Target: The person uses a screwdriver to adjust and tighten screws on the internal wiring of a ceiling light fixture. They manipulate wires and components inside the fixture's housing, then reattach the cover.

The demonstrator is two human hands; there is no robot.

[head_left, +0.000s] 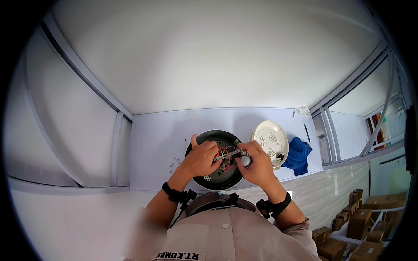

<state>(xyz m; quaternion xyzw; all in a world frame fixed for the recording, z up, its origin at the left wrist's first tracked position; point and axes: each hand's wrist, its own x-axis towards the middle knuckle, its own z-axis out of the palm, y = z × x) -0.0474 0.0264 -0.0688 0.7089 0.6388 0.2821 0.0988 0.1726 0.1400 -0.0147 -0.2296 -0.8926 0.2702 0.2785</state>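
Observation:
A round dark metal shell (220,185), like a rice cooker's body with its inside showing, rests on the white table in front of me. Over its middle lies a metal bracket (234,153) with red wires (222,152) looping around it. My left hand (200,158) reaches over the shell's left rim, fingers closed at the bracket's left end. From the right, my right hand (258,166) grips the bracket's other end, where a silver round part (246,161) sits by the thumb. The fingers partly hide the wires and the bracket's ends.
To the right is a cream round plastic base (270,138) with slotted vents, and a blue cloth (298,153) beside it. A thin dark stick-like tool (307,133) lies farther right. Several small screws or bits (175,163) are scattered left of the shell. Crumpled white material (301,111) sits at the far right corner.

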